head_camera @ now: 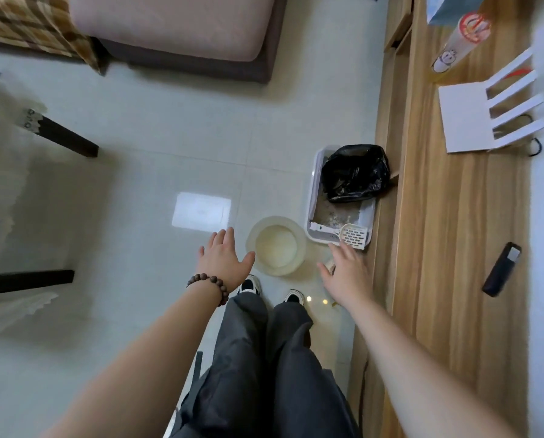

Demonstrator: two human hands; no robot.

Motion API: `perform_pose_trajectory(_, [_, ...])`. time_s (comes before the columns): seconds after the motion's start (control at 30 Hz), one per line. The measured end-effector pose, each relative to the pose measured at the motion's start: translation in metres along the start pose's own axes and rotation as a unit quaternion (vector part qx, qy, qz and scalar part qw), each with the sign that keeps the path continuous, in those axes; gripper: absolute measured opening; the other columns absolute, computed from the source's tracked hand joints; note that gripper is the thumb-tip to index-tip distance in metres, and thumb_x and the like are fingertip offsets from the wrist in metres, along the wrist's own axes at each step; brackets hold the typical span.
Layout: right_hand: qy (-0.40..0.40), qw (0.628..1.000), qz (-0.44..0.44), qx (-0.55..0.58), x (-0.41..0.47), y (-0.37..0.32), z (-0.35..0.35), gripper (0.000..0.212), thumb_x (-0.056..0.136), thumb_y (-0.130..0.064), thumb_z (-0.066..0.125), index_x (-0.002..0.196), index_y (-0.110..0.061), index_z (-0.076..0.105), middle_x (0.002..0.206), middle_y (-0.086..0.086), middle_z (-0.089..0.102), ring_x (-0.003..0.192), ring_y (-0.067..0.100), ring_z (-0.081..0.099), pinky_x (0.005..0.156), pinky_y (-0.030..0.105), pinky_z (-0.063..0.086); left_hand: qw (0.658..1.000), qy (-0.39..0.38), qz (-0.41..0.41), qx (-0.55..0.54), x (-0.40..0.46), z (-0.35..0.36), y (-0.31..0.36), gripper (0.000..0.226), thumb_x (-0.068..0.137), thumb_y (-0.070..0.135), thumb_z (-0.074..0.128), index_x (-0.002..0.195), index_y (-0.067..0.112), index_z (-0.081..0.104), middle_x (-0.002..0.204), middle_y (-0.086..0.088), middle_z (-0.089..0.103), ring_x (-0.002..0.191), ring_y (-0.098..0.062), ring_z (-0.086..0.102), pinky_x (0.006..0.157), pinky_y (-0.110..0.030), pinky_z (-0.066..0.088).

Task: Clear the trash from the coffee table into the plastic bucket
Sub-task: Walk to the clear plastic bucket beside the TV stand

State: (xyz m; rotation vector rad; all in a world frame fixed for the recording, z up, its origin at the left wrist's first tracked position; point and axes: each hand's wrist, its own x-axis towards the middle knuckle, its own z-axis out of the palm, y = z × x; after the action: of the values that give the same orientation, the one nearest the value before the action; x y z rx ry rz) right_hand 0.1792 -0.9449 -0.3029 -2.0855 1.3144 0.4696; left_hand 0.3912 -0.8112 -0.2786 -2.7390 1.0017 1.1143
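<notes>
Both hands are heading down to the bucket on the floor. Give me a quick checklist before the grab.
1. Left hand free to grip: ok, open, fingers spread, nothing in it.
2. Right hand free to grip: ok, open and empty.
3. Plastic bucket upright, mouth up: ok, standing on the floor tiles between the two hands.
4. Hands on the rim: not ok, neither touches it yet.
5. Bucket empty enough for trash: cannot tell, the inside shows only pale.
6. Clear room beside it: not ok, the litter tray with its scoop and black bag sits close on the right.
</notes>
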Motion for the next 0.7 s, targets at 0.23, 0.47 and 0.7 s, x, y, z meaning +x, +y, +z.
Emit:
perform_pose_trajectory(0.23, [-0.023, 0.997, 0.038, 0.065, 0.138, 0.037, 0.118, 0.060, 0.093, -0.039, 0.047, 0.147, -0.020, 0.028, 0.159, 0.004, 0.022, 0.146, 0.021, 0.017, 0.117, 0.044, 0.023, 0.988, -0.060, -0.043, -0.135, 0.143, 0.118, -0.027, 0.075, 0.098, 0.041, 0.052, 0.158, 0.009, 0.022, 0.164, -0.011, 0.029, 0.149, -0.027, 0.030, 0.116, -0.039, 0.029])
perform_pose_trajectory(0.47, [-0.069, 0.974, 0.124, 0.179, 0.245, 0.082, 0.246, 0.074, 0.090, -0.033, 0.058, 0.150, -0.019, 0.016, 0.158, 0.005, 0.023, 0.142, 0.026, 0.028, 0.112, 0.037, 0.028, 0.946, -0.103, -0.177, -0.253, 0.267, 0.241, -0.064, 0.072, 0.095, 0.036, 0.060, 0.152, 0.004, 0.032, 0.153, -0.018, 0.045, 0.132, -0.034, 0.050, 0.102, -0.038, 0.041])
perform_pose_trajectory(0.7, [-0.080, 0.953, 0.169, 0.239, 0.270, 0.091, 0.278, 0.061, 0.092, -0.004, 0.035, 0.148, -0.027, 0.024, 0.143, 0.010, 0.048, 0.126, 0.030, 0.049, 0.103, 0.042, 0.044, 0.953, -0.078, -0.162, -0.244, 0.292, 0.270, -0.087, 0.043, 0.096, 0.010, 0.049, 0.139, 0.005, 0.052, 0.116, -0.016, 0.068, 0.097, -0.032, 0.063, 0.081, -0.032, 0.048])
